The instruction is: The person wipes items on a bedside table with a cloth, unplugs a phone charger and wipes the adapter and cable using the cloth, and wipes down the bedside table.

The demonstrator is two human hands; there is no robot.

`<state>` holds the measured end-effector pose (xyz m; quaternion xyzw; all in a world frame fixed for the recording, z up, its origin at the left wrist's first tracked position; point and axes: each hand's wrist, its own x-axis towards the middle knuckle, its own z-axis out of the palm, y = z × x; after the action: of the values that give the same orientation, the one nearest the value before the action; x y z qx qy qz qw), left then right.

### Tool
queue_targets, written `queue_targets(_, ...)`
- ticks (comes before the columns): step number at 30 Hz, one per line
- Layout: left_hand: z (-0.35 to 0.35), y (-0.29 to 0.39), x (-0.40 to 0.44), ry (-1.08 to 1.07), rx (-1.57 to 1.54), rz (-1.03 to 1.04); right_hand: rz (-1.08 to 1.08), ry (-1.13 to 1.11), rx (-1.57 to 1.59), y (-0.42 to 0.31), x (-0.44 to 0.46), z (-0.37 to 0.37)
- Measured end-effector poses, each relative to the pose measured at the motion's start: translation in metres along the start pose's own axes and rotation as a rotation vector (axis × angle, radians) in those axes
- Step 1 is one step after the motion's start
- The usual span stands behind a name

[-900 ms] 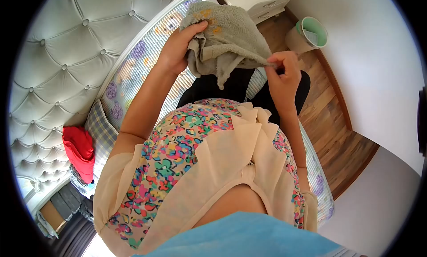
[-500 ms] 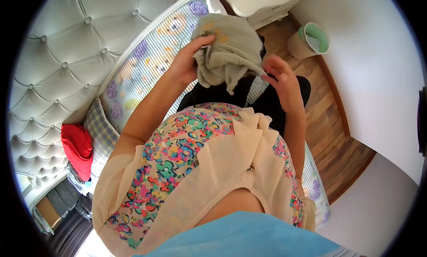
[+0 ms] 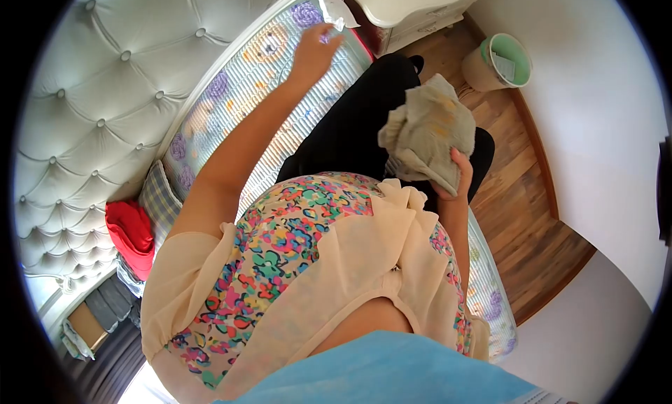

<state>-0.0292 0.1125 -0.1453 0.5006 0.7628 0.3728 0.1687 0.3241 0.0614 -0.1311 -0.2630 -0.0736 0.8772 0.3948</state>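
In my right hand (image 3: 458, 173) is a bunched, soft grey cloth (image 3: 434, 128) with orange-yellow patches. The fingers close on its lower right edge, and it hangs over my black-clad legs (image 3: 336, 124). My left hand (image 3: 316, 53) is stretched forward over the bed, holding nothing that I can see. Its fingers are bent but apart, close to a white packet (image 3: 340, 11) at the mattress's far corner. Whether the fingertips touch the packet I cannot tell.
I sit on a bed with a quilted, flower-patterned mattress (image 3: 241, 100). A tufted headboard (image 3: 91, 117) rises at left, near a checked pillow (image 3: 161, 194) and red cloth (image 3: 129, 236). A white cabinet (image 3: 413, 16) stands ahead. A bin (image 3: 495, 62) sits on the wooden floor by the wall.
The grey cloth has passed from my left hand to my right and moved right and nearer to me. My left hand let go and reached forward towards the white packet.
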Motion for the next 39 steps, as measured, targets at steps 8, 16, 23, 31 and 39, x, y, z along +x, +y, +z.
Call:
queue_targets(8, 0.071, -0.086, 0.108, 0.2, 0.172, -0.144, -0.151, 0.12, 0.115, -0.029, 0.006, -0.034)
queue_targets(16, 0.077, -0.034, 0.108, -0.01, -0.08, -0.032, 0.063, -0.004, 0.002, -0.072, 0.024, -0.034)
queue_targets(23, 0.158, 0.143, 0.12, -0.396, -0.41, 0.024, 0.168, 0.01, 0.104, -0.071, 0.048, -0.05)
queue_targets(31, 0.388, 0.212, 0.132, -0.683, -0.312, -0.137, 0.149, 0.192, 0.225, -0.092, 0.042, -0.074)
queue_targets(39, 0.541, 0.215, 0.134, -0.721, -0.385, -0.19, 0.181, 0.355, 0.29, -0.127, 0.062, -0.113)
